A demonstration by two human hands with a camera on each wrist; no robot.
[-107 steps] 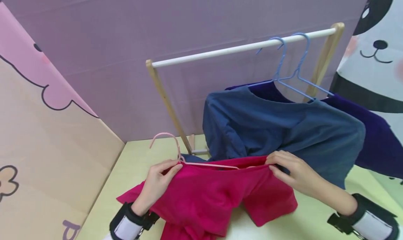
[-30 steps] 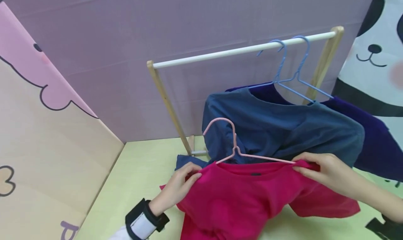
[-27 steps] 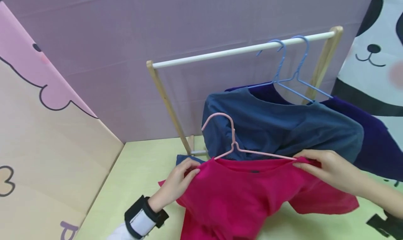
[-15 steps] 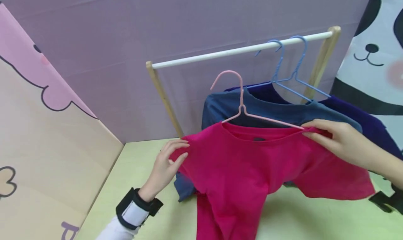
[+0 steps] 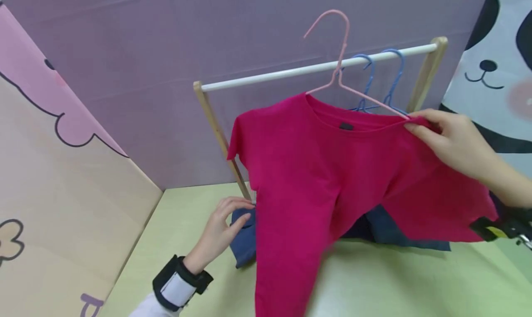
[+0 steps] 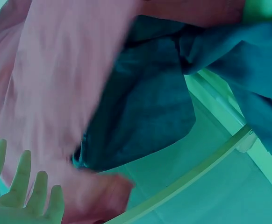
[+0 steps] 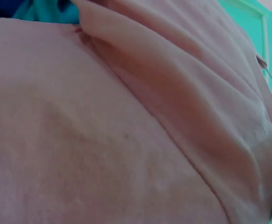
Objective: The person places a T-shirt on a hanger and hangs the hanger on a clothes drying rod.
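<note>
My right hand (image 5: pixel 457 143) pinches the shoulder of a bright pink-red T-shirt (image 5: pixel 291 169) together with the end of the pink hanger (image 5: pixel 341 58) inside it. The shirt hangs tilted in front of the rack, and the hanger's hook rises above the rail without visibly gripping it. My left hand (image 5: pixel 220 229) is off the shirt, near its lower left side, fingers spread and holding nothing; the left wrist view shows its fingers (image 6: pixel 21 179) beside the cloth. In the right wrist view the shirt (image 7: pixel 126 116) fills most of the picture.
A wooden rack with a white rail (image 5: pixel 282 73) stands at the back. Two blue hangers (image 5: pixel 367 83) are on the rail's right part, their dark garments mostly hidden behind the pink-red shirt. Blue-grey cloth (image 5: pixel 243 243) shows low at left, above the pale green table (image 5: pixel 187 215).
The pink-red shirt and hanger have been lifted from low over the table to rail height. My left hand has let go of the shirt's left side; my right hand keeps its pinch.
</note>
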